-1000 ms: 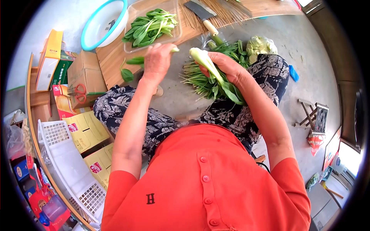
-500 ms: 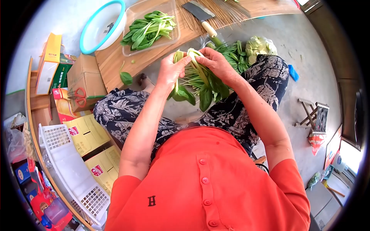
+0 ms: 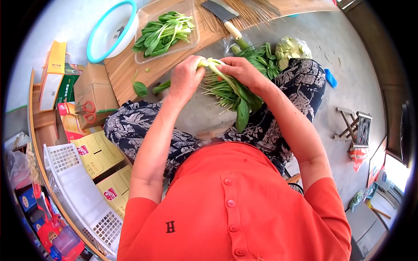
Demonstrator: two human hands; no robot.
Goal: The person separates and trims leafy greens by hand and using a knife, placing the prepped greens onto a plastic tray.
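Observation:
A leafy green vegetable [image 3: 242, 99] with pale stems hangs from my right hand [image 3: 244, 73], whose fingers are closed around it. My left hand [image 3: 186, 77] pinches the pale stem end of the same vegetable, close to my right fingertips. Some green leaves [image 3: 161, 87] show just below my left hand. Picked leafy stalks [image 3: 164, 35] lie in a clear plastic tray [image 3: 197, 38] on the wooden table [image 3: 124, 69]. One loose leaf [image 3: 140, 89] rests at the table's edge. Beneath my hands, a heap of long thin greens [image 3: 217, 91] lies on the floor.
A cleaver [image 3: 221, 11] and thin sticks [image 3: 257, 11] lie on the table, beside a blue-rimmed basin [image 3: 93, 48]. Cardboard boxes [image 3: 96, 89] with red scissors [image 3: 89, 112] and a white basket [image 3: 82, 187] stand left. A folding stool [image 3: 359, 128] stands right.
Since a second ago, my left hand has come back from the table side to the vegetable in my right hand. Both hands now meet at its stem end.

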